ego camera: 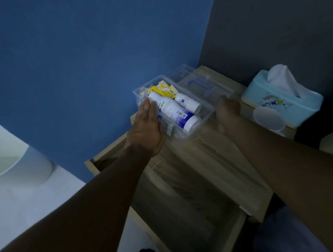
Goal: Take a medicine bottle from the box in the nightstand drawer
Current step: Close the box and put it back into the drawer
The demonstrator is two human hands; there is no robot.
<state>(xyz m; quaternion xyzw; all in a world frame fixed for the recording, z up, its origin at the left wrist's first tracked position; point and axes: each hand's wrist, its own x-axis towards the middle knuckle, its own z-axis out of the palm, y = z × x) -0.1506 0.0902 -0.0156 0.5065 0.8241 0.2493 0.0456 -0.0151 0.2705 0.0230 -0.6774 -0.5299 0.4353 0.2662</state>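
Note:
A clear plastic box point(205, 117) stands on the wooden nightstand top point(205, 152), against the blue wall. Inside lie a large white bottle with a blue band point(172, 111), a small white bottle point(188, 103) and yellow packets point(162, 88). Its clear lid with a blue handle point(202, 85) lies just behind it. My left hand point(147, 126) rests flat against the box's left wall, fingers straight. My right hand point(228, 113) is at the box's right side, blurred, and its fingers are hard to make out. The drawer point(186, 221) below hangs pulled out.
A light blue tissue box point(282, 100) stands at the right on the nightstand, with a clear plastic cup point(267, 118) lying in front of it. A white rounded object point(15, 162) sits on the floor at the left.

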